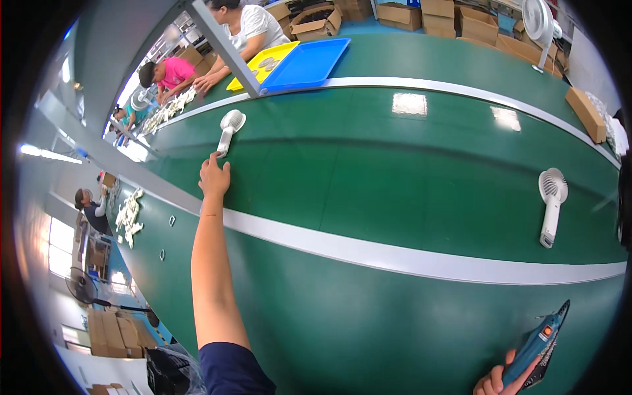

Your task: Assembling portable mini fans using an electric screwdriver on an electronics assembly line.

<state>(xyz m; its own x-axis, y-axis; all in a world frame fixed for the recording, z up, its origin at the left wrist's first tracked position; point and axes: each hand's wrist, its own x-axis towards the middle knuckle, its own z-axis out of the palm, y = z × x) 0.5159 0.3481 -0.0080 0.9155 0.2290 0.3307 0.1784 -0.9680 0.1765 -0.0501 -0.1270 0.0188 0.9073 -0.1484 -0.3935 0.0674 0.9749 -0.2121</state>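
My left hand (214, 178) reaches across the white rail to a white handheld fan (231, 125) lying on the green belt. Its fingers are apart, with the fingertips at the lower end of the fan's handle; I cannot tell whether they press on it. At the lower right, my right hand (498, 382) is wrapped round a teal hand-held tool (530, 350) with an orange button and a dark pointed end. Something dark and shiny shows behind the tool. A second white handheld fan (551, 204) lies on the belt at the right.
White rails (395, 258) border the green belt (368, 178). A grey post stands at the left. Beyond are a blue tray (306, 66), a yellow tray (242, 78) and a desk fan (541, 29). Two small rings lie at the left. Co-workers sit farther along.
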